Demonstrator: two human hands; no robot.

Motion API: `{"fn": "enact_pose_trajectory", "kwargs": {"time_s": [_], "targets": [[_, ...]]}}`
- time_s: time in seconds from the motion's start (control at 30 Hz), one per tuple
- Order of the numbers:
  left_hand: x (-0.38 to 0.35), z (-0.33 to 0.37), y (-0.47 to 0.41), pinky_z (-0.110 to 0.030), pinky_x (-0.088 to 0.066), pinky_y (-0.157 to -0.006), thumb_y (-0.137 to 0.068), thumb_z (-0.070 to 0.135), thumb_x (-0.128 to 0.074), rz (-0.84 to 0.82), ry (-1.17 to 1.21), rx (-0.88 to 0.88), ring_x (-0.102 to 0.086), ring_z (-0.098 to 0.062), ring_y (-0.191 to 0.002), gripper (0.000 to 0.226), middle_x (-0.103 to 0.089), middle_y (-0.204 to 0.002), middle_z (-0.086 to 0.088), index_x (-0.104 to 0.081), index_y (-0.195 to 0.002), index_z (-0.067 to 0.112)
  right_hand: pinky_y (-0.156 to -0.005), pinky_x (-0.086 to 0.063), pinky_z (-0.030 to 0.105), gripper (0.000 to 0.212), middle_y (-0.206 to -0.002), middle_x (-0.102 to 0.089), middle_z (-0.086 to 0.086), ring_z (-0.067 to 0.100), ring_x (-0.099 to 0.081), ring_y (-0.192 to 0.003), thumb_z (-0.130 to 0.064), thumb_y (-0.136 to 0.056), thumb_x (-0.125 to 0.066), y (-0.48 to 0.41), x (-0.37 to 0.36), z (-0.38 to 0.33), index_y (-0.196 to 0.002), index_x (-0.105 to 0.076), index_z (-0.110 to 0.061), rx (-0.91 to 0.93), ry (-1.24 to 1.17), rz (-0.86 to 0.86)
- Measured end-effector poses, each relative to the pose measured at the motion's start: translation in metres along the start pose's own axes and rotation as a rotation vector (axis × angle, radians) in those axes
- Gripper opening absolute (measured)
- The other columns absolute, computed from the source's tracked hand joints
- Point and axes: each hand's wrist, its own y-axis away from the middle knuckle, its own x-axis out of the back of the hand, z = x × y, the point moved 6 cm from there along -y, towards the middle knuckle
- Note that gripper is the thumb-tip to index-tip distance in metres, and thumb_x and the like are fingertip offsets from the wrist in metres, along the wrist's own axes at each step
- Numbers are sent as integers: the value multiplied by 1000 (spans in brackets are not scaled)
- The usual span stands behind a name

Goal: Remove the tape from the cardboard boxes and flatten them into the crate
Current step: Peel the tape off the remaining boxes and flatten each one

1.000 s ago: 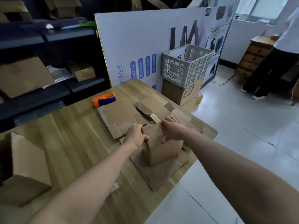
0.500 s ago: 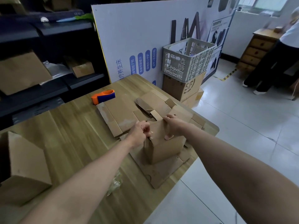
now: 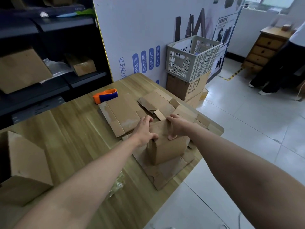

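While both bare hands rest on its top, a small upright cardboard box (image 3: 166,146) stands near the right edge of the wooden worktop (image 3: 69,129), on a layer of flattened cardboard sheets (image 3: 127,116) that spreads toward the far right corner. Left hand (image 3: 145,129): fingers curled over the box's top left edge, thumb pressed on the near face, gripping the box. Right hand (image 3: 177,125): fingers hooked over the far top edge, thumb on the near face, likewise gripping the box. An orange-and-blue tape dispenser (image 3: 105,95) lies toward the far edge, just beyond the sheets. A larger open box (image 3: 23,167) sits at the near left edge. Off the far right corner, a grey perforated crate (image 3: 191,58) rests on stacked cartons (image 3: 186,88) on the floor.
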Motion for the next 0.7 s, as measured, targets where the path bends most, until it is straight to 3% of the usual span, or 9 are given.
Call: {"fn": "enact_pose_trajectory", "kwargs": {"time_s": [0.07,0.23,0.37,0.47,0.6,0.7], "targets": [[-1,0,0,-27,-43,-82,-71,22,-81,-4,-22,-6,-49,-17,-92,54,-47,-101,2,-49,-114,15,-113,-23,43,97,-157,-13,0,27,-15,-143,-26,-74,-79,1,0,0,-150,-20,-19,-1,0,4],[-1,-7,-1,-25,-39,-85,-71,23,-81,34,9,37,-46,-15,-93,51,-38,-108,1,-48,-108,12,-114,-22,43,96,-157,-15,1,27,-15,-143,-27,-75,-78,2,1,-2,-150,-19,-19,-3,9,3],[-8,-6,-2,-25,-40,-79,-74,15,-78,-6,37,24,-48,-17,-84,20,-45,-97,0,-58,-79,12,-114,-22,43,96,-157,-14,1,28,-14,-143,-27,-75,-77,3,2,-3,-151,-19,-18,-4,18,0],[-9,-8,0,-31,-43,-80,-75,11,-77,-7,96,21,-47,-17,-78,24,-47,-91,0,-55,-66,13,-114,-22,44,96,-157,-15,1,28,-14,-143,-27,-75,-77,4,2,-3,-151,-19,-18,-3,27,1],[-4,-13,8,-28,-43,-81,-76,6,-75,-49,296,44,-40,-10,-69,22,-37,-99,1,-54,-69,8,-113,-23,44,95,-157,-15,1,28,-15,-143,-28,-76,-77,5,2,-3,-150,-20,-19,0,29,1],[-2,-20,19,-24,-50,-76,-83,3,-67,-137,613,122,-52,-12,-72,22,-48,-91,-4,-50,-69,9,-113,-23,45,95,-157,-15,1,28,-14,-143,-29,-76,-77,5,2,-3,-150,-19,-19,-1,45,-1]]}}
